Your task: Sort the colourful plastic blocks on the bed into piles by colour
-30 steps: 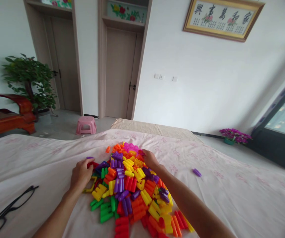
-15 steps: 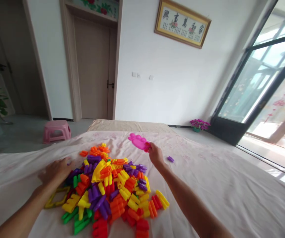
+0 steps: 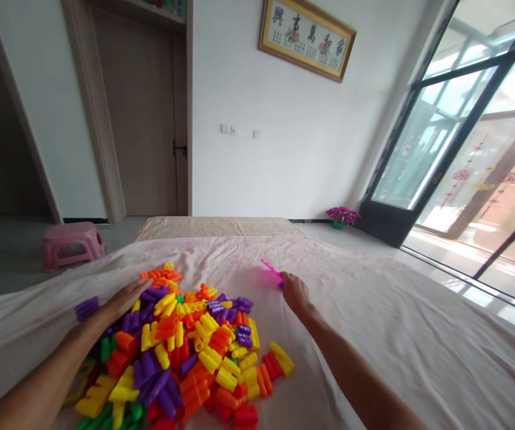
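Observation:
A heap of plastic blocks (image 3: 186, 346) in orange, yellow, purple, green and red lies on the pale bedsheet (image 3: 374, 310). Over the heap's upper left edge reaches my left hand (image 3: 129, 298), its fingertips by the orange and purple blocks; whether it grips one is hidden. To the right of the heap, my right hand (image 3: 296, 291) is closed on the end of a pink plastic piece (image 3: 272, 270), which is seen nearly edge-on. A purple bit shows at its fingertips.
A purple block (image 3: 87, 308) lies left of my left forearm. Beyond the sheet are a pink stool (image 3: 73, 245) on the left, a beige covered surface (image 3: 217, 226) ahead, and magenta flowers (image 3: 342, 216) near the glass door.
My left hand has moved onto the heap's upper edge. The pink piece has turned from flat-facing to edge-on in my right hand. The view has shifted to the right.

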Action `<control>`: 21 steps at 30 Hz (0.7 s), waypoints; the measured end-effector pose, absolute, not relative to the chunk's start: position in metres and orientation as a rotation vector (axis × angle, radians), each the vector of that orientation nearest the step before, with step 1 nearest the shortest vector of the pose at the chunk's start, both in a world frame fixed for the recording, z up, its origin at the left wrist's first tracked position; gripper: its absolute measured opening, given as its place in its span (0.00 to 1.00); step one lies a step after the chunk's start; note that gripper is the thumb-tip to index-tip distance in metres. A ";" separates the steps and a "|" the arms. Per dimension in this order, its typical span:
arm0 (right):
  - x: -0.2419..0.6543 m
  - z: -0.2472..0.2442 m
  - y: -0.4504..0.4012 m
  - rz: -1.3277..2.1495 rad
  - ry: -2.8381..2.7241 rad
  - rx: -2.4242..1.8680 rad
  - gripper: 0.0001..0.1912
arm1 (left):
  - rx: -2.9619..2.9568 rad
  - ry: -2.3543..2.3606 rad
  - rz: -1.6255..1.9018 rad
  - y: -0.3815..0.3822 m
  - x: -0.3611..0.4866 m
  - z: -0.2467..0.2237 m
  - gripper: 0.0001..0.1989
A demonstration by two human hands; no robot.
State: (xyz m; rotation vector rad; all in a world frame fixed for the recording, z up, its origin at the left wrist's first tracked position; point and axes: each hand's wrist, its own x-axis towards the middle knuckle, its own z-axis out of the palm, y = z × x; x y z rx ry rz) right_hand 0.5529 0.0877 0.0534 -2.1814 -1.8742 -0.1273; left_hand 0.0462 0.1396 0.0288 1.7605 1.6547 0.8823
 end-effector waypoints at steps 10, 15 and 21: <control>0.483 0.054 0.038 0.654 -1.638 -1.589 0.19 | 1.827 1.464 0.754 0.076 0.069 0.065 0.36; 0.566 0.045 0.012 0.947 -1.077 -1.444 0.30 | 1.898 1.520 0.769 0.033 0.052 0.070 0.39; 0.617 0.025 -0.022 0.935 -0.991 -1.588 0.40 | 2.081 1.460 0.714 0.001 0.046 0.051 0.47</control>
